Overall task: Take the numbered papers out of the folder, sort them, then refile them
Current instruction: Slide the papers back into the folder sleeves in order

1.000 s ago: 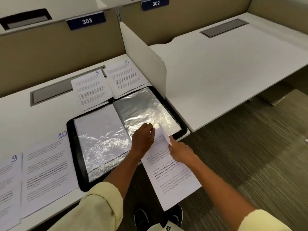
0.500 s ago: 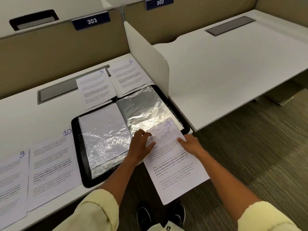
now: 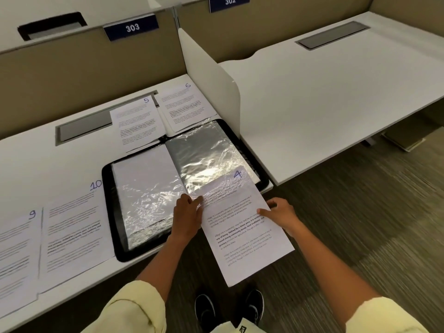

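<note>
A black folder [image 3: 108,207] lies open on the desk, its clear plastic sleeves [image 3: 206,155] crinkled and shiny. Paper 4 [image 3: 245,239] sticks out over the desk's front edge, and its top part with the number lies inside the right-hand sleeve. My left hand [image 3: 188,218] pinches that sleeve's lower edge beside the paper. At the sheet's right edge my right hand [image 3: 280,213] grips it, thumb on top. Paper 5 [image 3: 137,123] and paper 6 [image 3: 185,106] lie behind the folder. To the folder's left lie paper 10 [image 3: 72,234] and paper 9 [image 3: 16,248].
A white divider panel [image 3: 211,78] stands just right of the folder, with another white desk [image 3: 324,92] beyond it. A grey cable slot [image 3: 81,128] sits behind paper 5. Carpet floor and my shoes [image 3: 204,308] are below the desk's edge.
Paper 4 has slid up into the right-hand sleeve, its top corner flattening out. My right hand moved from the sheet's top to its right edge. My left hand stayed at the sleeve's opening.
</note>
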### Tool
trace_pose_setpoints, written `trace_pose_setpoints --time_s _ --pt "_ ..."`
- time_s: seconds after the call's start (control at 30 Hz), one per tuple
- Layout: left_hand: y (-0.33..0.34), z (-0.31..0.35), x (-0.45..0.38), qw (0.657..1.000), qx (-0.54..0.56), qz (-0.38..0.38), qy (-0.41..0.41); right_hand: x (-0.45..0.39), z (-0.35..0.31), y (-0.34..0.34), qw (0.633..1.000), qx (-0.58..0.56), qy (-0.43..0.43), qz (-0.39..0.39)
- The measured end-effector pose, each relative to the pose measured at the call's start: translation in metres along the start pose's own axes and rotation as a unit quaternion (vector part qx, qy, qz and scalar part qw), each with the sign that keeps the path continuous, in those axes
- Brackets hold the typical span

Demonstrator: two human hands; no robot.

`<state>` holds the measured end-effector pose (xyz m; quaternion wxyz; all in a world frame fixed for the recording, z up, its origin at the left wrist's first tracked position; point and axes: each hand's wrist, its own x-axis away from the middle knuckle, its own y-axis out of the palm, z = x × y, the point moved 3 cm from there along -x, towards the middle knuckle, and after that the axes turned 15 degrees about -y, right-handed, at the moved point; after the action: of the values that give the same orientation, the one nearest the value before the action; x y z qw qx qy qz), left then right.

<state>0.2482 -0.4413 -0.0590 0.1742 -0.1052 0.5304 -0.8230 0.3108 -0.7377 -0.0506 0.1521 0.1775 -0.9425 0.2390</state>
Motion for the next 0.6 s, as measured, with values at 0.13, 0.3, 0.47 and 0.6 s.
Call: trace_pose_setpoints --time_s 0.13,0.3,0.47,0.6 --pt "0.002 0.002 0.003 0.999 -0.040 -0.010 -0.010 0.014 0.017 -0.007 0.999 -0.033 0.039 0.004" --pt "0.003 0.002 0.003 0.998 -0.036 -0.035 -0.024 0.035 0.032 -0.009 0.992 -0.108 0.069 0.019" --pt "0.003 0.003 0.001 0.994 -0.075 -0.069 -0.044 0.050 0.042 -0.007 0.982 -0.160 0.078 0.056" --pt "0.003 0.003 -0.002 0.990 -0.104 -0.086 -0.043 0.066 0.045 -0.005 0.968 -0.211 0.090 0.105"
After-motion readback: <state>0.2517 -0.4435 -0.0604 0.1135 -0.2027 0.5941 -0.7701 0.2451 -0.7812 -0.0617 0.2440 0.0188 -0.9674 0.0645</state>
